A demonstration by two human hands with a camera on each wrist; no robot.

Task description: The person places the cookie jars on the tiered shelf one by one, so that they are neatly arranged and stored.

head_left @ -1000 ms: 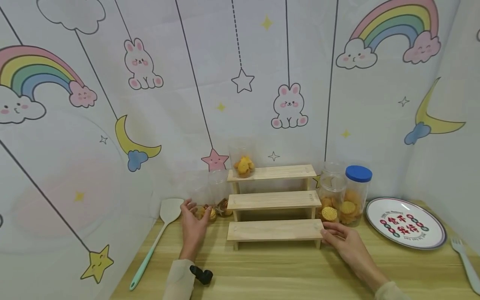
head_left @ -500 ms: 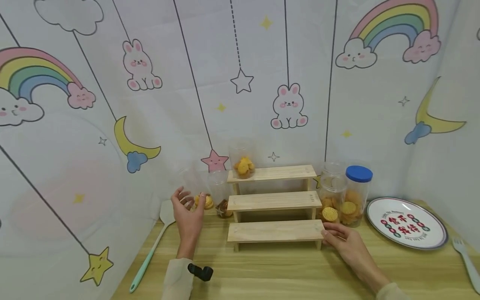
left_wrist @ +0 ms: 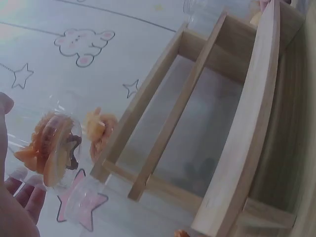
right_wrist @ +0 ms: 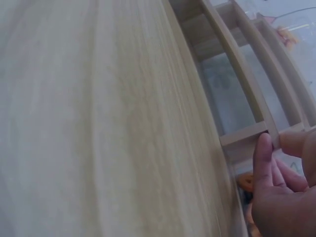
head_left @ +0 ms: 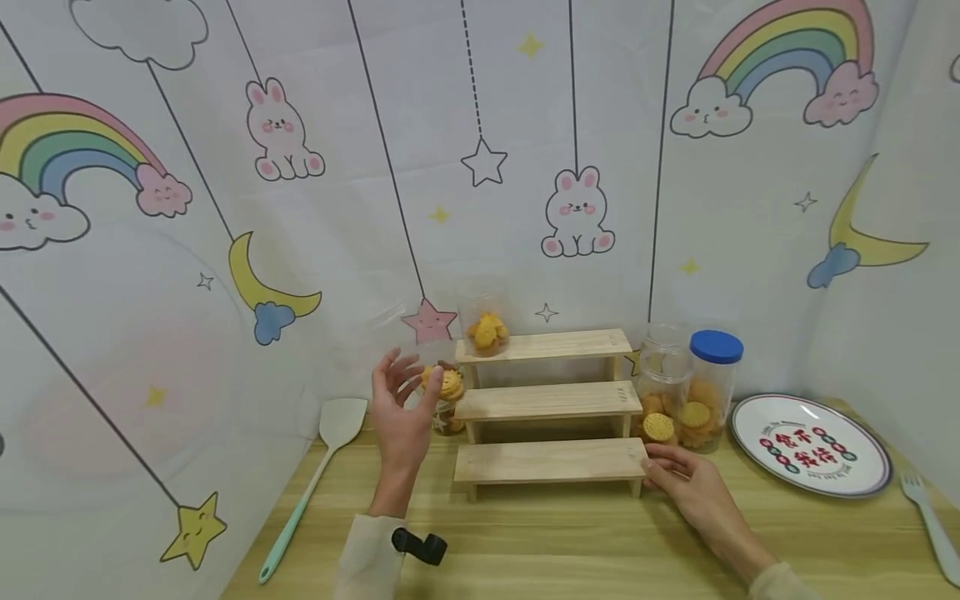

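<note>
My left hand grips a clear jar of cookies, raised off the table beside the left end of a three-step wooden shelf. The jar's walls are hard to make out in the head view. Behind it, partly hidden, another clear jar with brown contents stands on the table. A clear jar of yellow snacks occupies the left end of the top step. At the lowest step's right end, my right hand pinches the board's edge between thumb and finger, as the right wrist view shows.
Right of the shelf stand an uncapped cookie jar and a blue-lidded one. A printed plate and a fork lie farther right. A spatula with a green handle lies at the left. Printed cloth walls enclose the table.
My left hand first moved slightly left with the jar, then raised it and carried it right, close to the shelf. My right hand has stayed on the lowest step's end.
</note>
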